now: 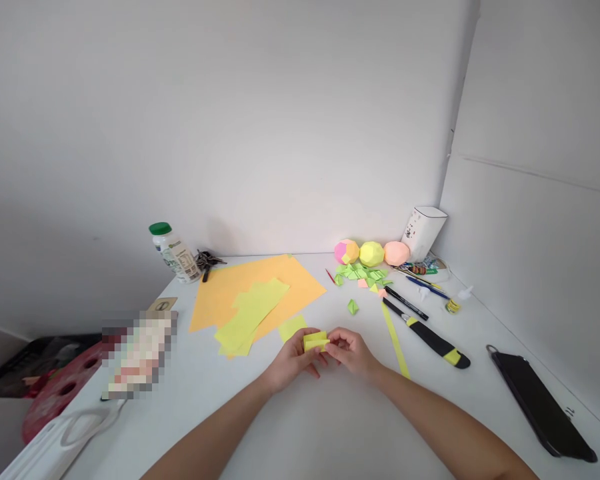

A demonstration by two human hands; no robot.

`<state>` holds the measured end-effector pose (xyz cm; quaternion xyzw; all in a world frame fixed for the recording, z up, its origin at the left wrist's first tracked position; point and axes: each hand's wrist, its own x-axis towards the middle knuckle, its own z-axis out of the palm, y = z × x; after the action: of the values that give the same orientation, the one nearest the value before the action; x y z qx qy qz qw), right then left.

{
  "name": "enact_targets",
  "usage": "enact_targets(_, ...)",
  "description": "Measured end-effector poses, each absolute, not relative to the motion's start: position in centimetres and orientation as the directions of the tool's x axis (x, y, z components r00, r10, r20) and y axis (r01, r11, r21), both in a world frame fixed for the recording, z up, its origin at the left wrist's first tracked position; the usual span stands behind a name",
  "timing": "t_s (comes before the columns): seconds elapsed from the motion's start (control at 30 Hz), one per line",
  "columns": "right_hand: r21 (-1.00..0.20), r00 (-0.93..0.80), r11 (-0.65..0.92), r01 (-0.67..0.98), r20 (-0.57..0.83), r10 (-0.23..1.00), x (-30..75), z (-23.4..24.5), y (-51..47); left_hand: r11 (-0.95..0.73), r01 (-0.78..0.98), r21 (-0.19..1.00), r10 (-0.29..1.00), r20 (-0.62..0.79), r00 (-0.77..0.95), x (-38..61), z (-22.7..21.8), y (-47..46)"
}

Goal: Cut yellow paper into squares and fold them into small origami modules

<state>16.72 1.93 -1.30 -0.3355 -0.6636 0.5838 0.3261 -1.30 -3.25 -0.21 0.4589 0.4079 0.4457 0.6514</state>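
Note:
Between my two hands is a small folded piece of yellow paper point(315, 339), creased lengthwise. My left hand point(293, 360) pinches its left end, and my right hand point(353, 353) pinches the right end; both are just above the white table. Behind my left hand lies a flat yellow paper square point(293, 328). Farther left, yellow paper sheets point(253, 317) rest on a large orange sheet point(200, 310). A small green folded paper piece point(353, 307) sits beyond my right hand. More green folded pieces point(363, 273) are heaped farther back.
Three paper balls point(371, 253) line the wall. To the right are a yellow strip point(396, 340), a utility knife point(433, 341), a black marker point(406, 303), a glue bottle point(453, 305) and a black phone-like slab point(543, 403). A green-capped bottle point(177, 257) stands at left, behind a blurred-out object point(143, 357).

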Motion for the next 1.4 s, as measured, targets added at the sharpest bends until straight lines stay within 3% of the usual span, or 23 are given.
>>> enact_targets(0.4, -0.999, -0.519, -0.038, 0.015, -0.04, 0.854, 16.27, -0.99, 1.85, 0.198, -0.207, 0.958, 0.949, -0.134, 0.286, -0.72, -0.49, -3.37)
enact_targets(0.53, -0.993, -0.57, -0.001, 0.121, -0.07, 0.819, 16.44, -1.2, 2.05, 0.235, -0.211, 0.949, 0.945, -0.173, 0.276, -0.71, -0.35, -3.23)
enact_targets(0.77, -0.985, -0.492, -0.011, 0.173, -0.096, 0.865, 16.41, -0.91, 2.01, 0.293, -0.251, 0.922, 0.949, -0.248, 0.196, -0.68, -0.33, -2.78)
enact_targets(1.4, -0.984, -0.48, -0.031, 0.177, -0.114, 0.87, 16.22, -0.49, 1.95, 0.309, -0.244, 0.919, 0.94, -0.255, 0.227, -0.86, -0.07, -2.63)
